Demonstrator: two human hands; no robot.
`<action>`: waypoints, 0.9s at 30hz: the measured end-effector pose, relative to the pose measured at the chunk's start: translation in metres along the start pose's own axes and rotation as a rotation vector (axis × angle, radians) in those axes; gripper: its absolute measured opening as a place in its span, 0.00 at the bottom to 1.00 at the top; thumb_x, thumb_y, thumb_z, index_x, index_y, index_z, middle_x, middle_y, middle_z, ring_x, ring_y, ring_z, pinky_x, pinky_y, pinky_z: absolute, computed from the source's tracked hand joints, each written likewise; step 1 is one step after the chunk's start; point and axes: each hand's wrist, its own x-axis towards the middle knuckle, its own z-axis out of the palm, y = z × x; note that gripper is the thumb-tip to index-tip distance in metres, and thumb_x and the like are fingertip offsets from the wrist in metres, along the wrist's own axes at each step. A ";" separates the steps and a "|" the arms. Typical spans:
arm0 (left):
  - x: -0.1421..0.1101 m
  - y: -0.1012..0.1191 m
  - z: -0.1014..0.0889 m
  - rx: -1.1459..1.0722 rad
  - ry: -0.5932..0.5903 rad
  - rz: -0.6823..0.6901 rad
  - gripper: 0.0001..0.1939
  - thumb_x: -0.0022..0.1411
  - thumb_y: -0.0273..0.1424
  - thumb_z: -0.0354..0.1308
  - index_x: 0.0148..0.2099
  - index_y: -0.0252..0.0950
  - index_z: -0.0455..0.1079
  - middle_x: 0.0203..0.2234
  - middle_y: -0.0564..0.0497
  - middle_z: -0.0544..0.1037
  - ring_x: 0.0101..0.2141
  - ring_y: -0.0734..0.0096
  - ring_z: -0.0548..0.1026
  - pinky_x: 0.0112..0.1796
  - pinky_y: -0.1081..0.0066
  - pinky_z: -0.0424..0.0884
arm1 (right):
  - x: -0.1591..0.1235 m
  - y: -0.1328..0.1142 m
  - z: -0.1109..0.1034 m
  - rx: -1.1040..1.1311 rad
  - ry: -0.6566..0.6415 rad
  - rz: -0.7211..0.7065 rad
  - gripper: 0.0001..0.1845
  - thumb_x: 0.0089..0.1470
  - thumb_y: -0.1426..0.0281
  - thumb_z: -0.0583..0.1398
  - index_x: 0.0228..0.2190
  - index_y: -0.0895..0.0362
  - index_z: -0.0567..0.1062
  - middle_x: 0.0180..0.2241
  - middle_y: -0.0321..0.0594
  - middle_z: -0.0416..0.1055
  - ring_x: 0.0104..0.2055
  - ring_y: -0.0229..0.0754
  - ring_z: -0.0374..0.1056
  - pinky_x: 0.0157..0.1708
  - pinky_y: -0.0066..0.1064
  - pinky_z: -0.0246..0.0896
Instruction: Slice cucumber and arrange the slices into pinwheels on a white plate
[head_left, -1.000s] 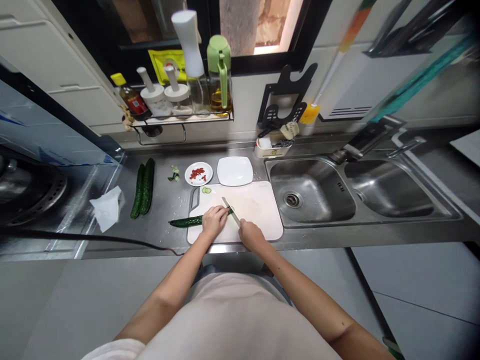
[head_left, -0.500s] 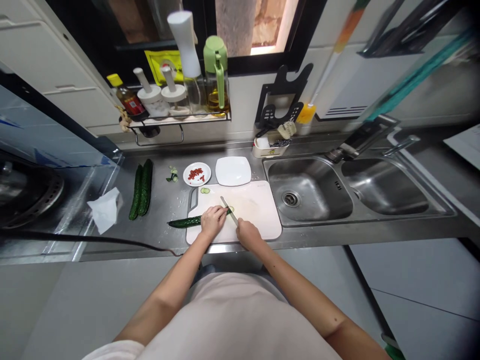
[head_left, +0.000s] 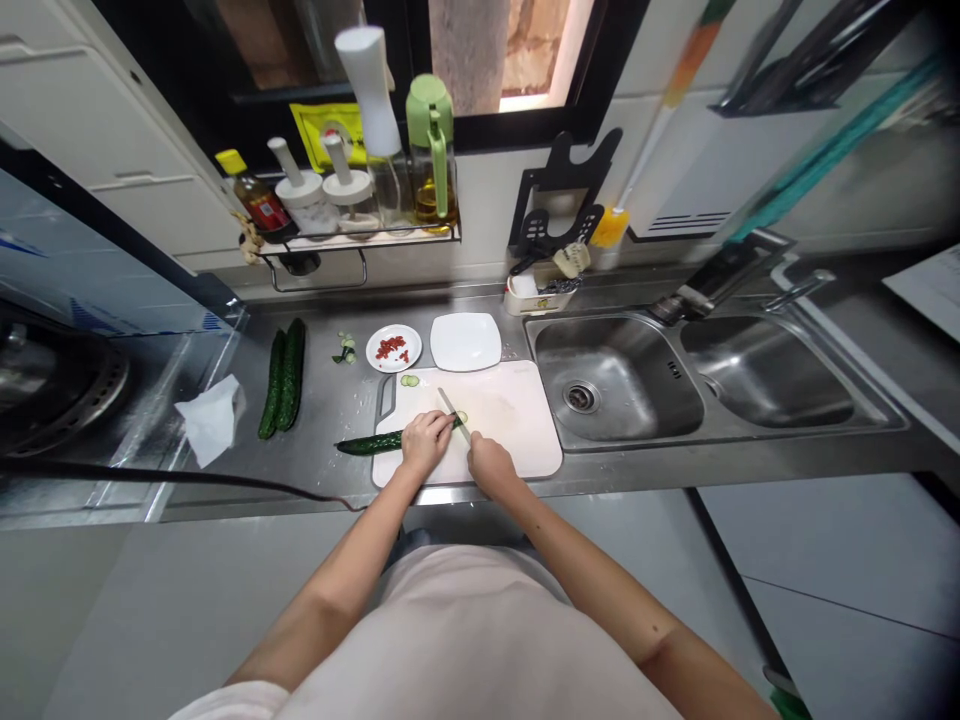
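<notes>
Cucumber (head_left: 371,444) lies across the left part of the cutting board (head_left: 517,410), its far tip sticking out past the board's left edge over the counter. The left hand (head_left: 426,441) is closed over it near the cut end, fingers together and pressing down. The right hand (head_left: 491,467) is clamped on the handle of the knife (head_left: 452,411), whose blade slants across that end. A few pale slices (head_left: 409,381) sit at the board's upper left corner; the square plate (head_left: 466,342) is just behind the board.
</notes>
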 end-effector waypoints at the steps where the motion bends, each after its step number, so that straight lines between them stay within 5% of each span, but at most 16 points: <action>1: 0.000 0.000 0.000 -0.001 0.002 0.002 0.12 0.67 0.35 0.50 0.46 0.45 0.75 0.41 0.52 0.77 0.41 0.69 0.71 0.40 0.70 0.64 | 0.001 -0.001 -0.001 0.003 0.004 -0.002 0.14 0.60 0.77 0.47 0.45 0.61 0.66 0.39 0.53 0.74 0.43 0.48 0.72 0.38 0.32 0.60; 17: -0.001 -0.001 0.002 -0.009 0.025 0.006 0.12 0.66 0.34 0.51 0.45 0.44 0.75 0.40 0.51 0.78 0.40 0.68 0.72 0.39 0.70 0.64 | -0.037 0.015 0.011 -0.044 -0.043 0.030 0.13 0.60 0.77 0.48 0.44 0.61 0.66 0.37 0.53 0.74 0.43 0.47 0.72 0.37 0.31 0.59; 27: 0.000 -0.001 0.002 -0.020 0.041 0.014 0.12 0.66 0.34 0.52 0.45 0.43 0.75 0.39 0.50 0.77 0.40 0.68 0.72 0.40 0.70 0.65 | -0.016 0.005 0.007 -0.015 -0.031 0.028 0.13 0.60 0.78 0.47 0.44 0.61 0.66 0.39 0.53 0.74 0.44 0.48 0.72 0.38 0.32 0.60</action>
